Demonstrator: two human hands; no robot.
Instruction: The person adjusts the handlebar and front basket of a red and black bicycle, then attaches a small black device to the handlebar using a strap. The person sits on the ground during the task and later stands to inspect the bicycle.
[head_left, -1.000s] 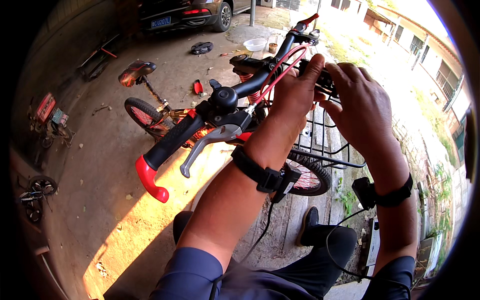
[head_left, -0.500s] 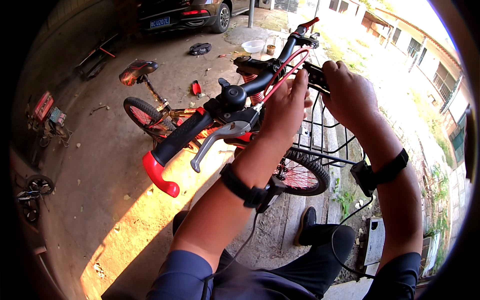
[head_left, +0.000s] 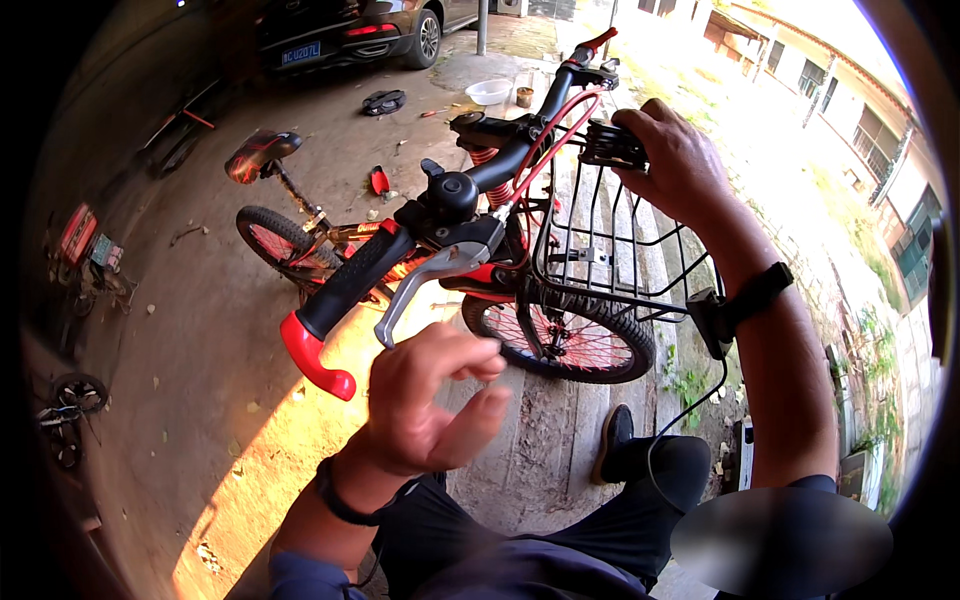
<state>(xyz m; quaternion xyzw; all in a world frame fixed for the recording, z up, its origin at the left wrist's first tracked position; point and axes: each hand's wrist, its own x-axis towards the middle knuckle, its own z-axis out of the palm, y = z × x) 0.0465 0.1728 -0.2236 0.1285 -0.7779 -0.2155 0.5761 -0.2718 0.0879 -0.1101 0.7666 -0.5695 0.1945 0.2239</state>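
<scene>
A children's bicycle with red and gold parts stands in front of me, its black handlebar (head_left: pixel 512 168) running away to the upper right. Over the black wire basket (head_left: pixel 620 245) at its front, my right hand (head_left: pixel 672 160) is closed around a black ribbed bundle (head_left: pixel 612 146), whose exact kind I cannot make out. My left hand (head_left: pixel 430 400) is off the bicycle, below the grey brake lever (head_left: pixel 440 272). Its fingers are half curled, thumb apart, with nothing in them. A black bell (head_left: pixel 453 195) and a grip with a red end (head_left: pixel 318 355) are nearest to it.
Beyond the bicycle are a parked dark car (head_left: pixel 370 35), a white basin (head_left: pixel 489 92), a small can (head_left: pixel 524 97) and a black bag (head_left: pixel 384 103). A red object (head_left: pixel 379 181) lies near the saddle (head_left: pixel 262 156). Small ride-on vehicles stand at the left.
My left hand has let go near the basket and drawn back down toward me. My right hand still holds the black bundle, having shifted slightly with the view.
</scene>
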